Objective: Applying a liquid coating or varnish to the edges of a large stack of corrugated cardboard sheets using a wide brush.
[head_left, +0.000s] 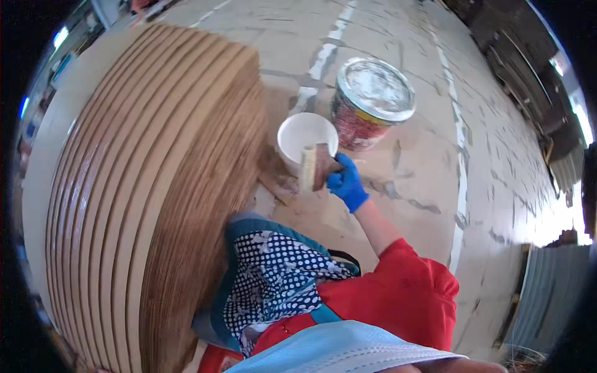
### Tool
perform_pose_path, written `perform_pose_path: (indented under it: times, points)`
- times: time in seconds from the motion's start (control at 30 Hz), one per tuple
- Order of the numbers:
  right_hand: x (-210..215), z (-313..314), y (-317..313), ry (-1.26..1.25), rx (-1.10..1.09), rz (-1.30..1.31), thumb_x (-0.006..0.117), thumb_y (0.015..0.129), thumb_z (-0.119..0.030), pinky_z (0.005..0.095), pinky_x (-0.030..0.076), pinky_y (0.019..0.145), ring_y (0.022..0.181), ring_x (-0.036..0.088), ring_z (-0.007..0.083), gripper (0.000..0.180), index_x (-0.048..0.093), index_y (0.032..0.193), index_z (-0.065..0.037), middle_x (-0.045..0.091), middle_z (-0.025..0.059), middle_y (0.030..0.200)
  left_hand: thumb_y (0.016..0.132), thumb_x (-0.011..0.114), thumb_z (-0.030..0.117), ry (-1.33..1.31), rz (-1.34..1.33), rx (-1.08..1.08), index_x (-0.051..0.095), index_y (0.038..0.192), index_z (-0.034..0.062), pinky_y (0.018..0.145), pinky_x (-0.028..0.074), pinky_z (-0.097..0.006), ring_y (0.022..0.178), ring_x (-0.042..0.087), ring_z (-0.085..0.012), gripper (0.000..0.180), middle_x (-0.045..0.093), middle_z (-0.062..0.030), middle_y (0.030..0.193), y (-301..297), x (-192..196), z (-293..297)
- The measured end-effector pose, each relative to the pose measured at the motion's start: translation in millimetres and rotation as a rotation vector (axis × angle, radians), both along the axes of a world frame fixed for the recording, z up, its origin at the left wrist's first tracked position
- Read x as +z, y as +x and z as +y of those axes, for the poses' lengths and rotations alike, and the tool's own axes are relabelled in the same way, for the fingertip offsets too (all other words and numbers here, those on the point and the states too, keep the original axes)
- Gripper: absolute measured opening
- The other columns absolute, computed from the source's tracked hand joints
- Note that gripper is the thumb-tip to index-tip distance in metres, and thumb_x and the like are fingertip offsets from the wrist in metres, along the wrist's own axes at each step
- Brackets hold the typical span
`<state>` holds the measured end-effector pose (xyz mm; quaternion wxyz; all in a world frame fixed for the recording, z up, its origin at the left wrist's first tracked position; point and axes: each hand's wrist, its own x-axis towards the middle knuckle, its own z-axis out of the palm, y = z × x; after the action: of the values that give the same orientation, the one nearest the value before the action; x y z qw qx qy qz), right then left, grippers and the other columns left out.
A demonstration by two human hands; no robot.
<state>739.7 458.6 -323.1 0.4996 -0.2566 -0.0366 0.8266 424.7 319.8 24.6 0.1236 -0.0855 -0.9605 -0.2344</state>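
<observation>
A blue glove covers my right hand [347, 183], whose fingers are closed around a wide, flat paintbrush [320, 166]. The brush has pale bristles pointing left and a brownish body. It overlaps the near right rim of a white bucket [305, 133] in this view; whether they touch I cannot tell. Left of the bucket rises a large stack of boards [124, 180], their light faces stepped and their brown edges lined up on the right side. A glossy, wet-looking sheen shows on part of the stack's left side. My left hand does not show.
Just behind the white bucket stands a bigger paint pail [373, 102] with a red and yellow side and a white-smeared top. White lines [457, 149] run along the worn floor. Dark stacked panels [516, 68] and grey corrugated sheets [547, 304] stand at the right.
</observation>
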Motion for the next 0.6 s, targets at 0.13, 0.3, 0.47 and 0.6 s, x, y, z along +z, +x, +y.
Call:
perform_pose_path:
  times: [0.13, 0.3, 0.47, 0.6]
  points:
    - [3.6, 9.0, 27.9, -0.017, -0.394, -0.138, 0.056, 0.072, -0.026, 0.0265, 0.038, 0.039, 0.047, 0.047, 0.014, 0.011, 0.053, 0.073, -0.015, 0.049, 0.0007, 0.06, 0.073, 0.033, 0.055, 0.04, -0.052, -0.081, 0.044, 0.11, -0.0035, 0.088, 0.032, -0.036, 0.105, 0.043, -0.0296, 0.07, 0.044, -0.0193, 0.114, 81.5, 10.3, 17.3]
    - [-0.9, 31.8, 40.5, 0.14, -0.675, -0.066, 0.054, 0.074, -0.018, 0.0312, 0.048, 0.057, 0.067, 0.056, 0.0191, 0.008, 0.055, 0.08, -0.012, 0.058, 0.0039, 0.076, 0.073, 0.033, 0.055, 0.076, -0.052, 0.024, 0.045, 0.11, -0.004, 0.088, 0.032, -0.036, 0.104, 0.043, -0.0297, 0.07, 0.044, -0.0197, 0.113, -302.1, -86.8, -203.4]
    - [-14.3, 64.0, -9.2, 0.218, -0.629, -0.364, 0.053, 0.076, -0.016, 0.0293, 0.048, 0.058, 0.068, 0.055, 0.0163, 0.012, 0.057, 0.084, -0.009, 0.058, 0.0047, 0.08, 0.074, 0.033, 0.055, 0.096, 0.026, 0.289, 0.045, 0.109, -0.0045, 0.088, 0.032, -0.035, 0.104, 0.044, -0.0299, 0.07, 0.044, -0.02, 0.113, -469.8, -91.5, -376.4]
    - [-31.5, 85.9, -7.2, 0.421, -0.647, -0.659, 0.053, 0.076, -0.015, 0.0274, 0.048, 0.055, 0.064, 0.055, 0.0134, 0.015, 0.058, 0.087, -0.006, 0.058, 0.0042, 0.078, 0.074, 0.033, 0.054, -0.016, 0.064, 0.334, 0.045, 0.109, -0.0048, 0.088, 0.033, -0.035, 0.104, 0.044, -0.03, 0.07, 0.044, -0.0203, 0.112, -469.3, -92.0, -321.2]
